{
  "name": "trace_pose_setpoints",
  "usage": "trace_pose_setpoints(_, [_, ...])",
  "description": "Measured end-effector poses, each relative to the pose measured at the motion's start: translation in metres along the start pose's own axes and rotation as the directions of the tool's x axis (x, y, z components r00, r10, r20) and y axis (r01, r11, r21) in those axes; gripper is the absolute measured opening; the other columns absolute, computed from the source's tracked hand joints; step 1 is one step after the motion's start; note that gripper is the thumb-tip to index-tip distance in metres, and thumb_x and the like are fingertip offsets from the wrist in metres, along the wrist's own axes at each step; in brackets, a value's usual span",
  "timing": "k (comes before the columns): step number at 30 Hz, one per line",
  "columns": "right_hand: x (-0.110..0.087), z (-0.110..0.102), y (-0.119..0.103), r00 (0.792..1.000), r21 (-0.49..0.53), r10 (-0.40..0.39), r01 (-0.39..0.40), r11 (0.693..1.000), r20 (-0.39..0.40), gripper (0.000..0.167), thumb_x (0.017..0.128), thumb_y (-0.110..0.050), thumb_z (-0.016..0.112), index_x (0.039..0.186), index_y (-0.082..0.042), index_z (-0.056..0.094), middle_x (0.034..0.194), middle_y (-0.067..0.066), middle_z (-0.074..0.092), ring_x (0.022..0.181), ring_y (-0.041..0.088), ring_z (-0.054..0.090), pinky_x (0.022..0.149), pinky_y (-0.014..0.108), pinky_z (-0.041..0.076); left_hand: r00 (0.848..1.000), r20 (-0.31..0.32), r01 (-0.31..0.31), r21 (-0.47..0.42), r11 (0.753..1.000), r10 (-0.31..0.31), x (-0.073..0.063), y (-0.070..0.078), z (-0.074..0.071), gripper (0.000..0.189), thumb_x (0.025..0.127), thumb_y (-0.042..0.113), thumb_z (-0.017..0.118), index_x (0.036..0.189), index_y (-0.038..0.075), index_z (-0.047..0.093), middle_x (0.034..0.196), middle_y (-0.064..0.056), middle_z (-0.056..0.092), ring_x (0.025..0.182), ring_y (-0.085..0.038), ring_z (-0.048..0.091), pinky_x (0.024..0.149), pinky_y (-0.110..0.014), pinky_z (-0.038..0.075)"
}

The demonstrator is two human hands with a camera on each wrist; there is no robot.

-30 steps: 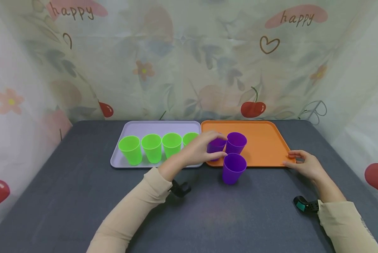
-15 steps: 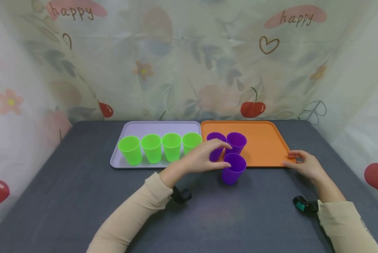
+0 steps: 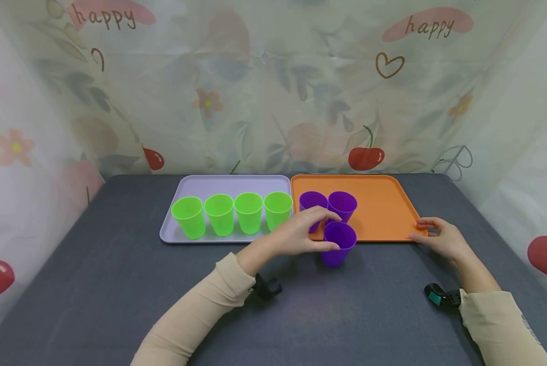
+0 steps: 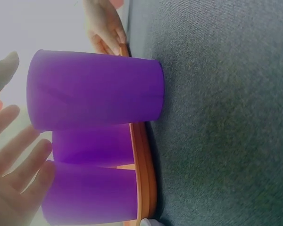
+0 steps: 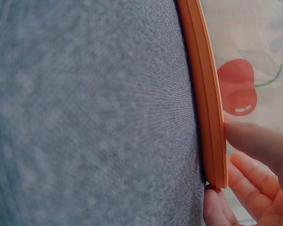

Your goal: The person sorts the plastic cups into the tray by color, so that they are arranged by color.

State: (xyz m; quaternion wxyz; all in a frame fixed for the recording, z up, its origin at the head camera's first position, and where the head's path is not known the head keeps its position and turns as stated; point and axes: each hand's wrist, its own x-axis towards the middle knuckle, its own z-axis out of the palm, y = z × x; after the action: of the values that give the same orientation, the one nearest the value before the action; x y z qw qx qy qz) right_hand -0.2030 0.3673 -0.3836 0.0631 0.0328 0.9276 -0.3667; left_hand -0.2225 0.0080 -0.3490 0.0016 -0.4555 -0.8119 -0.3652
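Observation:
A purple cup (image 3: 336, 249) stands upright on the dark table, just in front of the orange tray. My left hand (image 3: 301, 235) is at its left, thumb and fingers spread near the rim. In the left wrist view, the fingers (image 4: 30, 176) are extended beside the cup's mouth without gripping it. Two more purple cups, a left one (image 3: 313, 200) and a right one (image 3: 343, 204), stand on the orange tray (image 3: 378, 203). At that tray's near right corner, my right hand (image 3: 444, 241) holds the edge, its thumb (image 5: 254, 141) against the rim.
A pale purple tray (image 3: 237, 184) lies to the left, against the orange one, with several green cups in a row, such as the leftmost cup (image 3: 188, 217). Behind the dark table (image 3: 346, 315) hangs a patterned curtain (image 3: 264, 101). Each wrist wears a black band.
My left hand has moved right and toward me, from beside the cups on the orange tray to the front purple cup. The right hand and the cups have stayed put.

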Motion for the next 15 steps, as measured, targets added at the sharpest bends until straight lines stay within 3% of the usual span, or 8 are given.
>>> trace_pose_setpoints(6, [-0.0002,0.0002,0.0000,1.000,0.005,0.003,-0.003,1.000,0.002,0.070,0.089,-0.039,0.059,0.137,0.007,0.034,0.137,0.033,0.037,0.122,0.052,0.039,0.095,0.056,0.040,1.000,0.011,0.001,-0.005,1.000,-0.001,0.0000,0.0018,0.0025,0.050,0.077,0.029,0.075,0.121,0.011,0.058,0.119,-0.002,0.060,0.110,-0.012,0.054,0.098,-0.024,0.042])
trace_pose_setpoints(15, [0.0005,0.0006,0.0002,1.000,0.000,-0.002,0.002,1.000,-0.002,0.070,0.090,-0.038,0.059,0.137,0.007,0.034,0.137,0.034,0.038,0.121,0.051,0.040,0.094,0.056,0.040,1.000,0.025,0.014,-0.031,0.999,-0.013,0.0014,0.0001,0.0066,0.052,0.077,0.028,0.076,0.122,0.011,0.056,0.121,-0.003,0.059,0.109,-0.013,0.053,0.097,-0.032,0.045])
